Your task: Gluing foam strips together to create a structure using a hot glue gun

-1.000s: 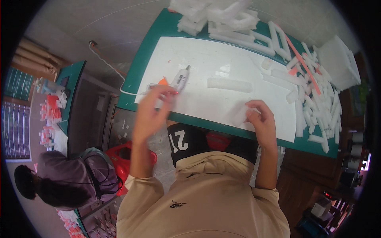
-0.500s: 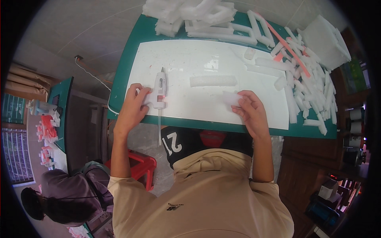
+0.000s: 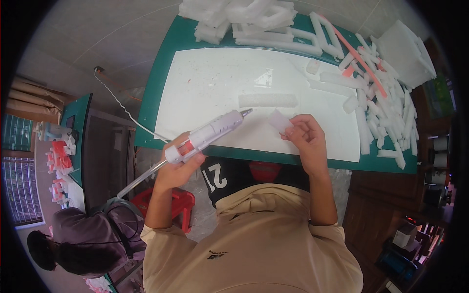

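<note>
My left hand point(image 3: 177, 166) is wrapped round a white hot glue gun point(image 3: 215, 131), held above the table's near edge. Its metal nozzle points to the upper right, and a long clear glue stick point(image 3: 141, 178) sticks out of its back end. Between the thumb and fingers of my right hand point(image 3: 307, 136) is a small flat piece of white foam point(image 3: 279, 121), a short gap from the nozzle. Just beyond both lies a white foam strip point(image 3: 267, 100), flat on the white board point(image 3: 210, 73).
Foam frames point(image 3: 278, 39) are stacked at the back of the green table point(image 3: 163, 63). Loose foam strips point(image 3: 378, 107) with a few pink ones heap at the right, beside a white foam box point(image 3: 406, 53). A white cord point(image 3: 117, 105) runs from the wall. A person point(image 3: 93, 229) sits at left.
My left hand has lifted the glue gun off the board and swung its nozzle rightward. The foam piece in my right hand has tilted and now faces the nozzle.
</note>
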Demonstrator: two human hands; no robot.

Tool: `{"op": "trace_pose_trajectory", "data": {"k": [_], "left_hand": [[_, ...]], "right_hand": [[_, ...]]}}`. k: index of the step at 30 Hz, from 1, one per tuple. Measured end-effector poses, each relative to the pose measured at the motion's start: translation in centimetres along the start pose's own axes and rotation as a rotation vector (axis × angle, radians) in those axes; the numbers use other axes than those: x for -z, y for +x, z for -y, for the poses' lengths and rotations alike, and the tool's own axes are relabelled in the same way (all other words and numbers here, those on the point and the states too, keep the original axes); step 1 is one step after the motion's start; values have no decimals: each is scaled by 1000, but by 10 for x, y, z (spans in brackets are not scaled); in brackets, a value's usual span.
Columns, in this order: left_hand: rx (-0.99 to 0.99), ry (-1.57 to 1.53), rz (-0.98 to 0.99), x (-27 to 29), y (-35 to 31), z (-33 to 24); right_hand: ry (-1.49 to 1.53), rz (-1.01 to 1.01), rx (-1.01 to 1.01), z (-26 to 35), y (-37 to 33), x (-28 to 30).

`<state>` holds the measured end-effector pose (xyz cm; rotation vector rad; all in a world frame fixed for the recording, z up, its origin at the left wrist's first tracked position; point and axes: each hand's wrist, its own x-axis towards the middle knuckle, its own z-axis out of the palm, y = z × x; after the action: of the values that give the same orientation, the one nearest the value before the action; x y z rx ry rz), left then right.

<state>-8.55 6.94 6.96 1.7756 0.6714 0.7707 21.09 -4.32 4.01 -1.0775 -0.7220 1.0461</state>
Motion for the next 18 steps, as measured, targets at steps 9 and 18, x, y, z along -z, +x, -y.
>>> {"op": "trace_pose_trajectory", "data": {"k": [9, 18], "left_hand": [[122, -135, 139, -5, -5, 1], [187, -207, 139, -6, -6, 1]], "right_hand": [[9, 59, 16, -5, -5, -13], [0, 63, 16, -5, -6, -17]]}}
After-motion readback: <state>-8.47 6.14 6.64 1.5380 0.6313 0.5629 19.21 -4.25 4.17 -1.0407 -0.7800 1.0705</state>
